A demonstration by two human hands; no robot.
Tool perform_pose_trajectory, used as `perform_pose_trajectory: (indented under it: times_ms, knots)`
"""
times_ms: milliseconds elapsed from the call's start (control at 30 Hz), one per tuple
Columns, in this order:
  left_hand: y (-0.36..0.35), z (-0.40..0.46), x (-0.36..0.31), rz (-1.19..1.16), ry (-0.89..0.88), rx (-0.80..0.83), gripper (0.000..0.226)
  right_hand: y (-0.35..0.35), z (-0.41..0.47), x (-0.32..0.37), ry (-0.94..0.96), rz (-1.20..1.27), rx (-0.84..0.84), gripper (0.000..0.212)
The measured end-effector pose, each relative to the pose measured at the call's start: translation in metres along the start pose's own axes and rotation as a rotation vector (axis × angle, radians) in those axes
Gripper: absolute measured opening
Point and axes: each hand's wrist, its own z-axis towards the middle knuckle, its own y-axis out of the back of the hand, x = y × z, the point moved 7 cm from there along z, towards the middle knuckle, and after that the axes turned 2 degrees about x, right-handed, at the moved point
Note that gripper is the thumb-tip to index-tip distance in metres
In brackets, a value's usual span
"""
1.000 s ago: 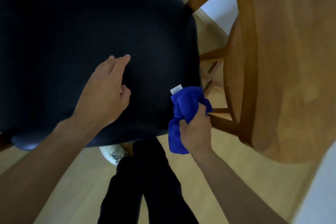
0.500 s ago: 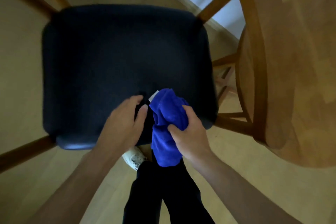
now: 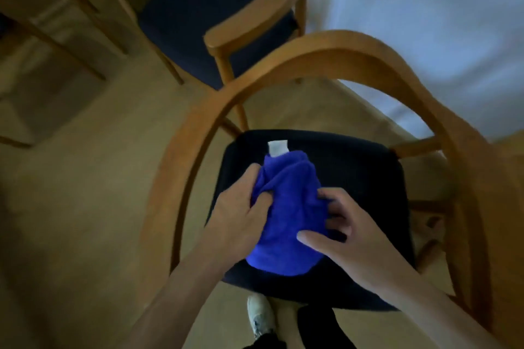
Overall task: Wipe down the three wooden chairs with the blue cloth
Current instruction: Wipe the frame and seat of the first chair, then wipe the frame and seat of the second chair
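Note:
The blue cloth [image 3: 286,207], bunched with a white tag at its far end, hangs between both hands above the dark seat of the near wooden chair [image 3: 334,51]. My left hand [image 3: 241,215] grips its left edge, with the thumb pressed into a fold. My right hand [image 3: 348,235] holds the right side, thumb across the cloth's front and fingers curled at its edge. A second wooden chair [image 3: 255,17] with a dark seat stands beyond, at upper centre. The frame is blurred.
Wooden table or chair legs [image 3: 85,8] cross the upper left over the light wood floor [image 3: 85,221]. A white wall [image 3: 425,22] fills the upper right. My white shoe [image 3: 259,317] and dark trouser leg show below the near seat.
The view swung up from the seat to show the curved backrest and a second chair. My left hand left the seat and took hold of the cloth, which both hands now hold.

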Motion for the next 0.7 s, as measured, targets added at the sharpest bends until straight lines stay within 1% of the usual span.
perform_pose_trajectory:
  times_ms: [67,100,167,233,267,333,367,400,433,467,500,567,600,633,667,700]
  knots:
    - [0.048,-0.006,0.01,0.146,-0.001,-0.131,0.008,-0.027,0.009,0.023,0.056,-0.034,0.028,0.034]
    - [0.069,-0.009,0.021,0.161,0.0,-0.187,0.009,-0.043,0.013,0.036,0.087,-0.046,0.03,0.027]
    - [0.109,-0.012,0.049,0.091,0.049,-0.268,0.006,-0.076,0.024,0.062,0.15,-0.077,0.002,0.023]
    - [0.143,-0.009,0.086,0.038,0.126,-0.29,0.01,-0.107,0.041,0.08,0.2,-0.2,-0.04,0.03]
    - [0.156,-0.007,0.104,0.047,0.165,-0.285,0.01,-0.121,0.05,0.084,0.194,-0.267,-0.051,0.037]
    - [0.177,-0.003,0.144,0.106,0.277,-0.293,0.006,-0.145,0.069,0.081,0.117,-0.411,-0.052,0.056]
    - [0.185,-0.003,0.164,0.095,0.353,-0.32,0.005,-0.153,0.075,0.078,0.072,-0.465,-0.067,0.064]
    - [0.189,-0.005,0.18,0.046,0.426,-0.355,0.013,-0.159,0.081,0.072,0.041,-0.485,-0.093,0.069]
    - [0.189,-0.006,0.19,-0.035,0.475,-0.386,0.023,-0.163,0.086,0.067,0.021,-0.445,-0.128,0.072]
    - [0.186,-0.008,0.196,-0.121,0.497,-0.384,0.032,-0.167,0.09,0.059,-0.02,-0.338,-0.155,0.076]
    - [0.177,-0.01,0.197,-0.191,0.488,-0.338,0.04,-0.171,0.092,0.051,-0.077,-0.177,-0.173,0.083]
    - [0.151,-0.018,0.187,-0.222,0.357,-0.115,0.053,-0.184,0.098,0.036,-0.196,0.131,-0.209,0.099]
    - [0.138,-0.023,0.18,-0.217,0.275,0.001,0.06,-0.19,0.102,0.033,-0.227,0.203,-0.229,0.102]
    - [0.126,-0.028,0.176,-0.213,0.214,0.089,0.072,-0.196,0.107,0.033,-0.239,0.245,-0.244,0.1]
    - [0.118,-0.031,0.175,-0.214,0.195,0.144,0.086,-0.2,0.113,0.034,-0.252,0.28,-0.252,0.093]
    - [0.115,-0.03,0.178,-0.19,0.2,0.161,0.097,-0.203,0.118,0.037,-0.265,0.319,-0.259,0.08]
